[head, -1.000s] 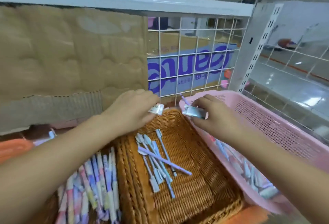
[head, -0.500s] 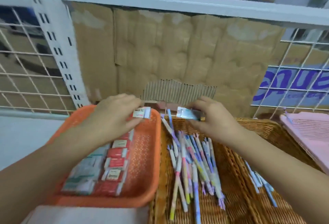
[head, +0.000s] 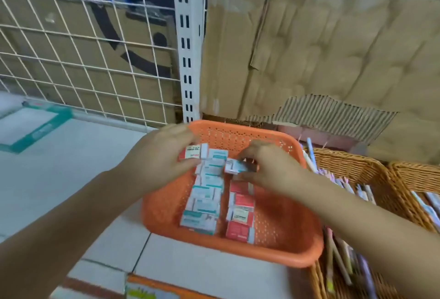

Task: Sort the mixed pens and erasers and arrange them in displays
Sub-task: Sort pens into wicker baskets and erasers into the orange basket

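While two rows of erasers (head: 205,206) lie in one orange basket (head: 287,237) | left hand (head: 157,157) pinches one red eraser (head: 193,152) | right hand (head: 275,171) pinches one teal eraser (head: 235,167)

two bare arms reach in from the near edge. the left forearm (head: 71,222) and the right forearm (head: 371,225) show only skin right up to where the frame cuts them off (the upper arms lie out of view). each looks broad close to the camera and narrows to a slim wrist. the left hand (head: 162,156) and the right hand (head: 273,170) are bare too, with short, rounded fingers (head: 177,133), which are blurred at the tips, so the nails cannot be made out.
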